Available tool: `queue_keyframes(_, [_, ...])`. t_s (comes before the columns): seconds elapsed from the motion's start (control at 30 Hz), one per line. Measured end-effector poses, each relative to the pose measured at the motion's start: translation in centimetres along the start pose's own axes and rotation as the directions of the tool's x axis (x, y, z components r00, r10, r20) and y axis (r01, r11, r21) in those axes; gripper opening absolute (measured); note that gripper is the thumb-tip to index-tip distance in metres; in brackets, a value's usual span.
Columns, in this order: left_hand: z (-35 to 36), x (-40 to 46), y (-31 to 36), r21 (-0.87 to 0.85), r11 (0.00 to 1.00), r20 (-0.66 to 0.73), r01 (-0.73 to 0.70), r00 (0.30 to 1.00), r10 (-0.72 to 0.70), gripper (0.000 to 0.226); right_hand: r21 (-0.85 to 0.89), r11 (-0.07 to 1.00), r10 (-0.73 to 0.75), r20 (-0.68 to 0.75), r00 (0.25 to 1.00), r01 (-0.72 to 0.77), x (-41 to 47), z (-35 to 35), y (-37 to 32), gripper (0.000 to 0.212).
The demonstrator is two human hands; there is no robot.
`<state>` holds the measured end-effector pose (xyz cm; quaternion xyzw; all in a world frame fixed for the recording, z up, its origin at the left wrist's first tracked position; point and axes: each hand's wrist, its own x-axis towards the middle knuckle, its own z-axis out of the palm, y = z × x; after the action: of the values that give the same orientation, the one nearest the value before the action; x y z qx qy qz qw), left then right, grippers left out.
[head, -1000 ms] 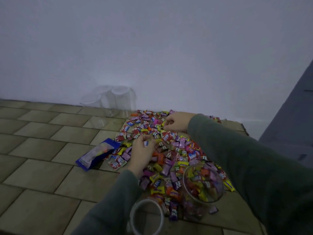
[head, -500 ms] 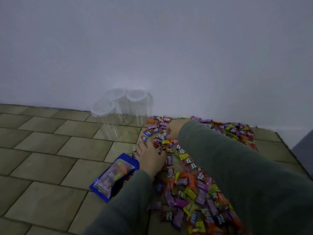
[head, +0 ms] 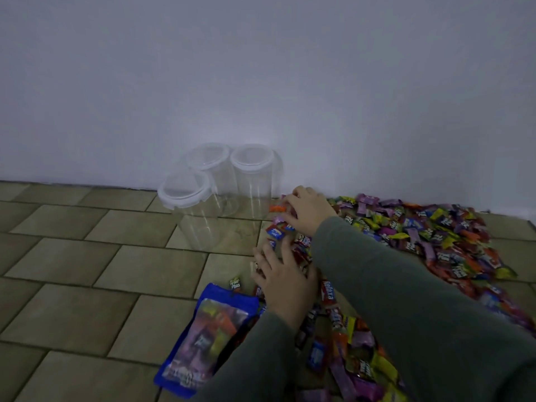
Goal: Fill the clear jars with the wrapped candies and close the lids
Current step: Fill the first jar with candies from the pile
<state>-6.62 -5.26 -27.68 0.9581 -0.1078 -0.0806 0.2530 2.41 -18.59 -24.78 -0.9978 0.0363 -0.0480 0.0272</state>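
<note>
Both hands rest spread on the candies (head: 406, 236): left hand (head: 285, 281), right hand (head: 309, 210); lidded jars (head: 220, 192) stand upright, just left of the nearer right hand, by the floor's wall edge.

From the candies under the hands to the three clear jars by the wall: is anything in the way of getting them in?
The floor between the candy pile and the three clear jars is bare tile. The obstacle is the lids: all three jars appear capped, so they must be opened first. The blue candy bag lies nearer the camera, off that path.

"Relaxa" on red candy wrapper (head: 327, 294)
</note>
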Motion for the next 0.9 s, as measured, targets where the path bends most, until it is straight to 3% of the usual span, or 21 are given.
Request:
queue_keyframes(0.13, [-0.8, 0.7, -0.9, 0.091, 0.993, -0.002, 0.073, 0.997, -0.073, 0.077, 0.055, 0.998, 0.000, 0.039, 0.999, -0.002, 1.9, 1.3, -0.6, 0.051])
queue_keyframes(0.27, [-0.6, 1.5, -2.3, 0.063, 0.985, 0.094, 0.163, 0.981, -0.168, 0.078, 0.021, 0.998, 0.051, 0.112, 0.992, -0.054, 2.6, 2.8, -0.8, 0.056])
queue_keyframes(0.37, [-0.1, 2.0, -2.3, 0.039, 0.990, 0.093, 0.135, 0.986, -0.138, 0.079, -0.018, 0.999, 0.053, 0.150, 0.987, -0.051, 2.4, 3.7, -0.8, 0.055])
queue_keyframes(0.5, [0.3, 2.9, -2.1, 0.051, 0.994, 0.053, 0.094, 0.994, -0.097, 0.076, -0.026, 0.999, 0.034, 0.028, 0.999, -0.033, 1.8, 4.2, -0.8, 0.044])
queue_keyframes(0.67, [0.9, 3.3, -1.4, 0.148, 0.989, -0.087, 0.002, 0.996, 0.011, 0.053, -0.002, 1.000, -0.012, -0.047, 0.999, 0.011, 1.0, 4.5, -0.5, 0.033])
queue_keyframes(0.8, [0.4, 3.0, -0.6, 0.200, 0.976, -0.077, -0.090, 0.991, 0.107, 0.032, -0.003, 1.000, -0.011, -0.001, 1.000, 0.011, 0.0, 3.7, -0.5, 0.032])
queue_keyframes(0.9, [0.7, 3.0, -0.6, 0.203, 0.970, 0.001, -0.131, 0.991, 0.133, 0.029, -0.020, 1.000, 0.014, 0.067, 0.998, -0.012, -1.1, 2.9, -0.2, 0.035])
